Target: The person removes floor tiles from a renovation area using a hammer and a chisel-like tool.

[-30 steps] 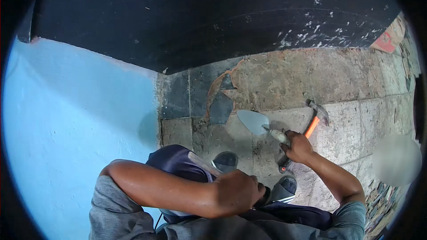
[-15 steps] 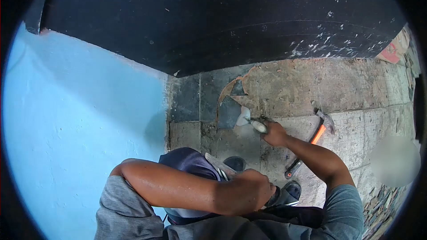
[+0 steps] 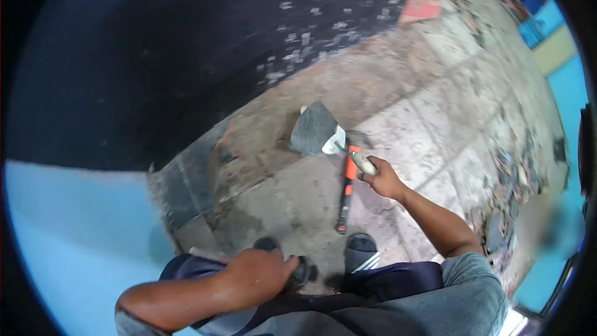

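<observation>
My right hand (image 3: 384, 177) is closed round the pale handle of a trowel (image 3: 362, 163). On the trowel's blade lies a broken piece of dark grey tile (image 3: 316, 129), held above the floor. Just below the trowel, partly covered by it, is an orange-and-black hammer (image 3: 346, 199) on the floor. My left hand (image 3: 258, 275) is low in front of my body, near my feet, its fingers curled. A dark shape (image 3: 303, 270) shows at its fingertips; what it is I cannot make out.
A black wall (image 3: 155, 68) with white scuffs meets a light-blue wall (image 3: 81, 218) at left. Dark tiles (image 3: 186, 183) remain in the corner. Tile rubble (image 3: 504, 205) lies at right. A red-and-pale sack-like thing (image 3: 423, 3) stands by the far wall end.
The tile piece has left the floor by the corner and is now on the trowel, swung right above the hammer. My view has turned right, and my left hand appears further left.
</observation>
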`<state>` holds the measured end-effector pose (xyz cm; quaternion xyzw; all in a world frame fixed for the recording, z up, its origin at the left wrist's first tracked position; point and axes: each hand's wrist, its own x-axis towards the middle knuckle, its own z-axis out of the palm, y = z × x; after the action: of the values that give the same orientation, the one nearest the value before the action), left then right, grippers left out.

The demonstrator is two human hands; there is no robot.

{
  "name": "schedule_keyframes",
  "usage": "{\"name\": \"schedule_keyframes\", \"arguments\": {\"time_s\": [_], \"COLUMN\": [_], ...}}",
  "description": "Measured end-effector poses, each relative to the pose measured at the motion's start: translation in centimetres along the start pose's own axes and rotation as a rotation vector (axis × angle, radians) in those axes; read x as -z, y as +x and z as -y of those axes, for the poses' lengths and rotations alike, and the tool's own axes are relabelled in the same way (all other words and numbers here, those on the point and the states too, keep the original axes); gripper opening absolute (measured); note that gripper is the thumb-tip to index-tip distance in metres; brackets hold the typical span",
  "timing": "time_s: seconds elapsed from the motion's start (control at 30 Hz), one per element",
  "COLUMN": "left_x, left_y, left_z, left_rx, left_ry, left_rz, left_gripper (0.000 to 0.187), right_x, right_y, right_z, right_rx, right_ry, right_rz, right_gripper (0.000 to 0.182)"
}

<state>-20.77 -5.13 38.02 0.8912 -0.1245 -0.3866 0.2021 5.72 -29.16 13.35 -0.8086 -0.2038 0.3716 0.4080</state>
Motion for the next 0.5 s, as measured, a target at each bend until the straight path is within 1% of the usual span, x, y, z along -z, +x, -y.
{"name": "schedule_keyframes", "arguments": {"time_s": [0.1, 0.13, 0.17, 0.23, 0.27, 0.3, 0.37, 0.4, 0.5], "left_x": [0.2, 0.6, 0.9, 1.2, 1.3, 1.4, 1.7, 1.7, 1.5], "left_y": [0.5, 0.6, 0.7, 1.4, 1.6, 1.5, 1.4, 1.5, 1.4], "left_z": [-0.4, -0.7, -1.1, -1.7, -2.0, -2.2, -2.5, -2.7, -3.2], "left_rx": [-0.022, -0.019, -0.012, 0.02, 0.044, 0.026, 0.002, -0.009, -0.026], "left_ry": [0.037, 0.043, 0.05, 0.041, 0.033, 0.03, 0.019, 0.031, 0.058], "left_rz": [0.045, 0.077, 0.111, 0.188, 0.226, 0.216, 0.19, 0.19, 0.169], "left_gripper": [0.032, 0.032, 0.032, 0.035, 0.037, 0.036, 0.034, 0.032, 0.031], "right_x": [4.2, 5.3, 6.8, 10.3, 12.3, 14.1, 17.5, 18.9, 18.7], "right_y": [-2.2, -2.7, -3.1, -4.5, -4.8, -5.2, -5.2, -5.2, -4.6], "right_z": [-3.0, -4.8, -6.8, -9.1, -11.5, -13.6, -13.0, -12.2, -8.4], "right_rx": [-0.158, -0.155, -0.182, -0.215, -0.132, -0.044, 0.146, 0.121, -0.146], "right_ry": [0.225, 0.313, 0.33, 0.482, 0.615, 0.745, 1.021, 1.066, 0.578], "right_rz": [-0.249, -0.368, -0.475, -0.732, -0.86, -0.983, -1.259, -1.322, -1.027], "right_gripper": [0.032, 0.029, 0.03, 0.026, 0.023, 0.021, 0.016, 0.015, 0.014]}}
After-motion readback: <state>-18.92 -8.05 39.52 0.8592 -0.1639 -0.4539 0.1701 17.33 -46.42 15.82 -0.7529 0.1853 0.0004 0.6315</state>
